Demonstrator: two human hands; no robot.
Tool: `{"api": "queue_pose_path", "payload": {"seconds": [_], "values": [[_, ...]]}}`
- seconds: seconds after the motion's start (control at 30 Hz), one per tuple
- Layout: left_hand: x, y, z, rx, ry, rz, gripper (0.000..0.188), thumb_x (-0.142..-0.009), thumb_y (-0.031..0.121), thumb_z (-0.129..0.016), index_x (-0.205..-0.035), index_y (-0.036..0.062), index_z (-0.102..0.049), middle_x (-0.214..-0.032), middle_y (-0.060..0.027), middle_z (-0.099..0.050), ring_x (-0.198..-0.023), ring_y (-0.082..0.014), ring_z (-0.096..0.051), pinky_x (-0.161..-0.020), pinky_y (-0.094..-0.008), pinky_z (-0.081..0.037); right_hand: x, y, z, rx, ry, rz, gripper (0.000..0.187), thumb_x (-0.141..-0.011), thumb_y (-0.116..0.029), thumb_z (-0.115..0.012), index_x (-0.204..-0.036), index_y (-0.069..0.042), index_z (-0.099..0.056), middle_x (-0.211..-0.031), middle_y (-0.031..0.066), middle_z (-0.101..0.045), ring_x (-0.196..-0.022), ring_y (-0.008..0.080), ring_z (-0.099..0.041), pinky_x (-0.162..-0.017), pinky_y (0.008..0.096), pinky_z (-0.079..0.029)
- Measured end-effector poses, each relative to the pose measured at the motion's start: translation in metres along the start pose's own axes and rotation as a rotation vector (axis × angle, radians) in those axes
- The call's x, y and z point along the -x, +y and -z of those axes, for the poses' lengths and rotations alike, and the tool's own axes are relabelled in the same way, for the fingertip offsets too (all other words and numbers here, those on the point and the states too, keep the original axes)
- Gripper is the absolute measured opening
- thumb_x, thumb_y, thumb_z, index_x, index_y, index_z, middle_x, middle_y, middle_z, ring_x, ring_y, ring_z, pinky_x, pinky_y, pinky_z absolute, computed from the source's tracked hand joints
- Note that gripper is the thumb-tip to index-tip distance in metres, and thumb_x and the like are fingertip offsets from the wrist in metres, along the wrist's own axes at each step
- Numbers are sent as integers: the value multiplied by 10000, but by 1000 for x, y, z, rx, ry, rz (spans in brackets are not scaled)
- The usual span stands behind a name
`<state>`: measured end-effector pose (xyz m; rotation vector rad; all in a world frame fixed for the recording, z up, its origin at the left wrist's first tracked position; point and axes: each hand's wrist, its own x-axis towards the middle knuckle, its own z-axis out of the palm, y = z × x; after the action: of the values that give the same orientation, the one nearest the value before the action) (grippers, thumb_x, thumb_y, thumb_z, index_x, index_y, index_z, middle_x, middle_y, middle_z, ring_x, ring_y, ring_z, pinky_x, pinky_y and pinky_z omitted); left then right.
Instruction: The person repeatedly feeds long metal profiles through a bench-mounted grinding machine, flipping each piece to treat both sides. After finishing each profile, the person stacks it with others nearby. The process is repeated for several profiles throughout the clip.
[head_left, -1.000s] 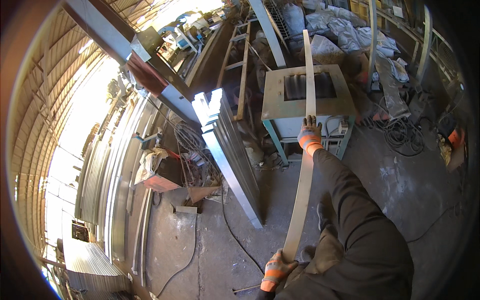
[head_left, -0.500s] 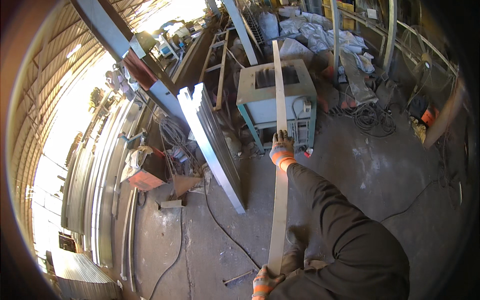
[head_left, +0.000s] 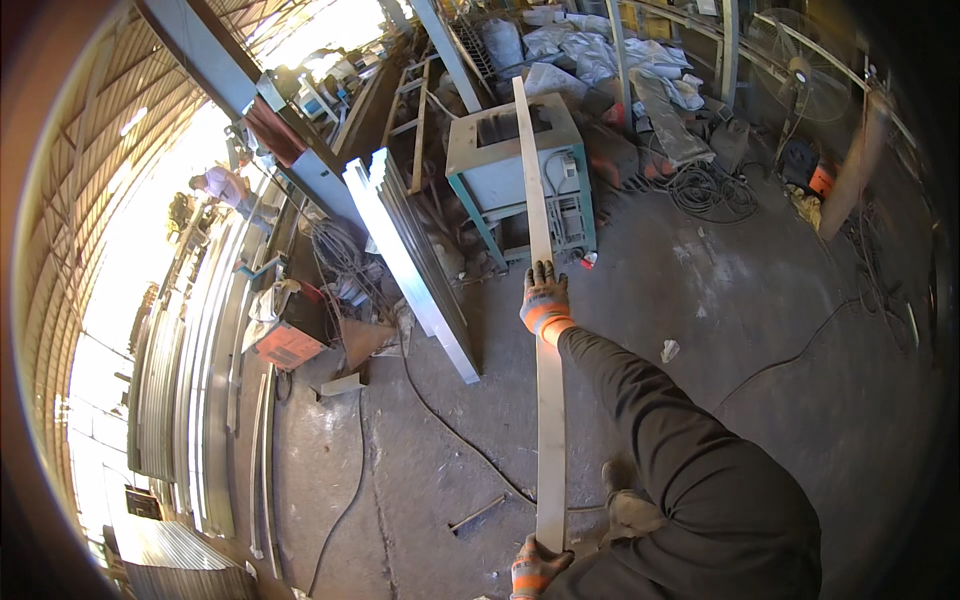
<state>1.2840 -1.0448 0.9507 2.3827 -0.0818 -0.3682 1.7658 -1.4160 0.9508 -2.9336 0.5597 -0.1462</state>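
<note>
A long flat pale metal bar (head_left: 551, 430) runs away from me, narrowing toward its far end above a grey-blue box-shaped machine (head_left: 468, 155). My right hand (head_left: 546, 302), in a grey and orange work glove, holds the bar around its middle from above, its fingertips pointing along it. At the near end, by the lower edge of the view, my left hand (head_left: 537, 570) in a matching glove is closed round the bar's end. The underside of both grips is hidden.
Left of the bar, shiny metal profiles (head_left: 410, 260) stand in a slanted bundle. Long stock (head_left: 205, 370) and an orange-fronted box (head_left: 288, 343) lie farther left. Cables (head_left: 450, 425) cross the floor. A fan (head_left: 800, 70) stands far right. Another person (head_left: 225, 187) bends over at far left.
The machine and surroundings have shifted left and slightly up in view. Both hands keep their hold on the bar, its middle now farther left. The other person shows more plainly.
</note>
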Motion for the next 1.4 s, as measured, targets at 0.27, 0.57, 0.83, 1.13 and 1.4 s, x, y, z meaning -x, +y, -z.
{"api": "queue_pose_path", "payload": {"seconds": [0.27,0.57,0.83,1.13,1.4], "values": [[157,-117,36,-67,-282,239,815,-763,551,-998,-1330,53,-689,-1161,-220,-825,-1105,-420,-791,-987,-521,-625,193,-70,-13,-13,7,10,774,-1070,-307,-561,-1781,-39,-413,-1895,187,-344,-1759,404,-296,-1351,701,-304],[321,-221,78,-101,-76,-8,637,-833,506,-1012,-1173,50,-725,-1001,-207,-827,-901,-379,-803,-828,-508,-623,375,-140,-7,14,-13,-7,811,-1019,-285,-616,-1777,-68,-431,-1911,161,-315,-1766,403,-271,-1136,621,-524],[332,-225,139,-139,-153,156,604,-908,510,-960,-1228,50,-732,-1046,-211,-829,-949,-378,-802,-860,-505,-623,449,-148,-17,-415,151,-99,1070,-924,-269,-734,-1857,-99,-239,-1912,246,-252,-1760,498,-237,-1270,606,-462],[196,-107,118,-183,-155,227,621,-931,521,-931,-1282,52,-724,-1101,-213,-832,-1018,-386,-800,-906,-508,-623,371,-77,-74,-2062,53,-301,1116,-890,-98,-888,-1822,-19,-279,-1773,129,-523,-1571,269,-551,-1242,398,-510],[65,12,74,-150,-159,250,638,-951,531,-906,-1330,53,-717,-1149,-216,-834,-1078,-393,-799,-947,-510,-623,197,-40,-19,-1082,52,-227,1318,-858,-360,-1003,-1820,28,-190,-1775,333,-448,-1644,474,-466,-1340,466,-421]]}}
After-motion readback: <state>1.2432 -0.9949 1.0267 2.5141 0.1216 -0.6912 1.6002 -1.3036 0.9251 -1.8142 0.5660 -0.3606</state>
